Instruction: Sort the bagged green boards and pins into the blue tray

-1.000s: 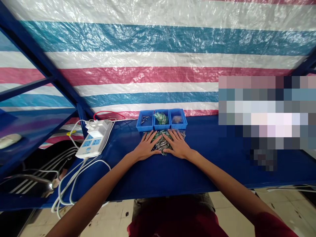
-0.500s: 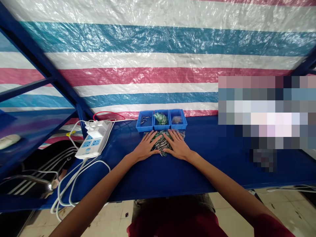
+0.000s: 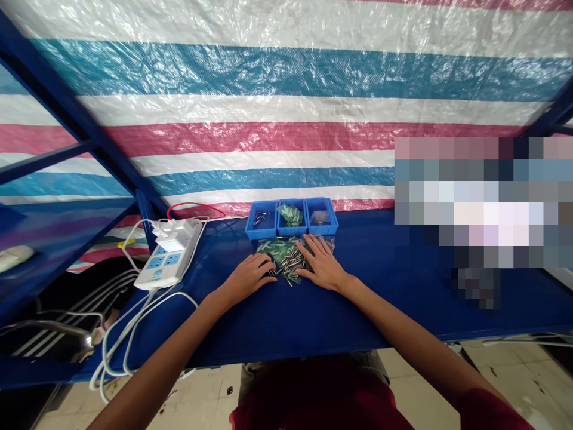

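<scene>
A loose pile of thin metal pieces [image 3: 292, 260] lies on green and clear plastic bags [image 3: 271, 245] on the blue table. My left hand [image 3: 249, 276] is at the pile's left edge, its fingers curled round a few of the metal pieces. My right hand [image 3: 323, 266] lies spread over the right side of the pile and bags. Just behind stand three joined blue bins: the left bin [image 3: 261, 233] holds a few metal pieces, the middle bin [image 3: 292, 230] green-and-clear bags, the right bin [image 3: 323, 229] a small clear bag.
A white power strip [image 3: 168, 263] with plugs and looping white cables [image 3: 129, 325] is on the table's left. A striped plastic sheet [image 3: 268, 137] hangs behind. Blue metal posts slant at both sides. A blurred-out patch covers the right.
My left hand has moved left and slightly down, off the pile's upper left part, and its fingers have curled in. More of the bags and metal pieces show. My right hand has stayed put.
</scene>
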`<state>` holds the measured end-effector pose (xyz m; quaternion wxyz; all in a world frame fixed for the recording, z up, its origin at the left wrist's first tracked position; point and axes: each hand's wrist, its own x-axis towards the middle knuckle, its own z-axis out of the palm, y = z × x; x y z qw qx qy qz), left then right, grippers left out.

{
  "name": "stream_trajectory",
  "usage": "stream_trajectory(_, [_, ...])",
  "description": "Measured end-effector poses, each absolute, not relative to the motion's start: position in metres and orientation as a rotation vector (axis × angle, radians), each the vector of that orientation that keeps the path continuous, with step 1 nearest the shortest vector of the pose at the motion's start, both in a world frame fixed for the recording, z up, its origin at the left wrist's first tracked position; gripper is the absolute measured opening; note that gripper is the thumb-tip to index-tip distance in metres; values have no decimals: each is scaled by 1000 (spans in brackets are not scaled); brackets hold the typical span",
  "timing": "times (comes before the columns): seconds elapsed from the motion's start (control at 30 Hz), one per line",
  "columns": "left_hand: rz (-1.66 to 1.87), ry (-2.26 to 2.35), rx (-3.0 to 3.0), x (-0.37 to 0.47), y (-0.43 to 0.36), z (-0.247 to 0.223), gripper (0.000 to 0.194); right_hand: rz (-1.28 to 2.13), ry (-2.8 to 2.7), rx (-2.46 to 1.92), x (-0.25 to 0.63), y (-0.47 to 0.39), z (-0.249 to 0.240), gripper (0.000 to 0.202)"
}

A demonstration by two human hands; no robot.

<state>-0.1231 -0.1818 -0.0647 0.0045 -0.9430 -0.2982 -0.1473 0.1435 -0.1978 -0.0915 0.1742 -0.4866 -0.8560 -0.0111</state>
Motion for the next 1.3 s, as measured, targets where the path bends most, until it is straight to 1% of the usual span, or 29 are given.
stream_trajectory(0.07, [-444,-899,-2969,-124,-183,-65,27,-47,-2413,-1347,144,-197,-91,74])
stream_trajectory(0.17, [-450,-853,-2980,-121,-182,-66,24,-62,-2387,-1309,145,-196,-90,69])
stream_trajectory(0.4, [-482,-789,-2992,-117,-180,-65,26,-53,-2343,-1120,147,-196,-84,50])
stream_trajectory(0.5, [-524,-782,-2977,-115,-180,-65,24,-30,-2316,-1064,148,-195,-83,45])
stream_trajectory(0.6, [-574,-824,-2993,-113,-179,-66,19,-13,-2303,-1032,148,-195,-84,43])
stream_trajectory(0.73, [-654,-1003,-3013,-110,-180,-65,17,-13,-2298,-1019,148,-195,-85,43])
stream_trajectory(0.9, [-685,-1177,-2983,-105,-184,-63,20,-15,-2308,-1025,148,-195,-84,43])
stream_trajectory(1.1, [-724,-1193,-2943,-105,-186,-54,26,56,-2344,-1056,151,-196,-80,44])
stream_trajectory(1.2, [-809,-1210,-2885,-107,-185,-45,25,68,-2321,-1067,153,-195,-77,43])
stream_trajectory(1.3, [-988,-1243,-2815,-103,-182,-32,27,50,-2240,-1097,151,-193,-71,40])
